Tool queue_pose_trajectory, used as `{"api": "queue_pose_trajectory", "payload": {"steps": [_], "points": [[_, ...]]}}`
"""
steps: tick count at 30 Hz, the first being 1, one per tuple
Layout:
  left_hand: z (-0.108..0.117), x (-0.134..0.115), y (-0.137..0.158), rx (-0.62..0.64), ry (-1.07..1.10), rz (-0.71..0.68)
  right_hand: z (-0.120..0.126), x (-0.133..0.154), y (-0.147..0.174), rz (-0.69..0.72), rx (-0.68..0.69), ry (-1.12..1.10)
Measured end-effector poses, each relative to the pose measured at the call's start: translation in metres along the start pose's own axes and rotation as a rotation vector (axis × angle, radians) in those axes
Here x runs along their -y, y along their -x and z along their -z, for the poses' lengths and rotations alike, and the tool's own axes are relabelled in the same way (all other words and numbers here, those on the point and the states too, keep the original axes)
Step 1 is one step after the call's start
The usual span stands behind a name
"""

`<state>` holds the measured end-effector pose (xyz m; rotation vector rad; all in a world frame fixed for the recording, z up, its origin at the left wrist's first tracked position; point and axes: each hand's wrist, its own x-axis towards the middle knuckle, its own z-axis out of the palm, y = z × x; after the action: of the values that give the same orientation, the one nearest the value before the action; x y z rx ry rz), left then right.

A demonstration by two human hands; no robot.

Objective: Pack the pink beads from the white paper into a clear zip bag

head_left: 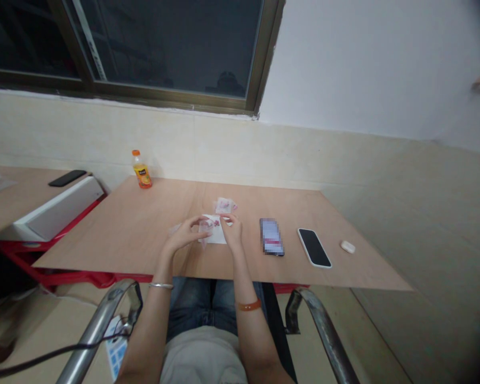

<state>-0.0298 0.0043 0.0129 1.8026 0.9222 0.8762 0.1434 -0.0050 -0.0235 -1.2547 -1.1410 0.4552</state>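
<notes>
Card (218, 237) between both hands, mid-desk (104, 229).
Head view: open wood stretches from beyond the left hand (186, 233) to the desk's left edge, and lies between card and front edge; packets (224, 205) sit just past the card, a lit phone (271, 237) to its right. The card's lower edge runs crosswise; its long axis is unclear. Left hand half open, clear film (205, 228) between thumb and fingers; right hand's (232, 230) fingertips gather at the card, their hold uncertain.

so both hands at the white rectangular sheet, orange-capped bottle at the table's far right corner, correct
Wrong corner: the head view shows the orange-capped plastic bottle far left. Left hand and right hand are at the white rectangular sheet.
</notes>
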Motion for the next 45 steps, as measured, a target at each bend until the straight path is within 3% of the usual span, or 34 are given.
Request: {"api": "queue_pose_trajectory", "payload": {"steps": [10, 25, 33, 45], "points": [[0.006, 0.006, -0.002, -0.157, -0.077, -0.089, -0.022, -0.063, 0.023, -0.077, 0.057, 0.288], [0.006, 0.003, -0.002, -0.159, -0.067, -0.09, -0.037, -0.054, 0.024, -0.088, 0.208, 0.665], [0.005, 0.014, -0.003, -0.162, -0.058, -0.06, -0.031, -0.052, 0.027, -0.108, 0.217, 0.673], [0.0, 0.007, -0.003, -0.118, 0.006, -0.006, -0.021, -0.061, 0.031, -0.114, 0.062, 0.359]]}}
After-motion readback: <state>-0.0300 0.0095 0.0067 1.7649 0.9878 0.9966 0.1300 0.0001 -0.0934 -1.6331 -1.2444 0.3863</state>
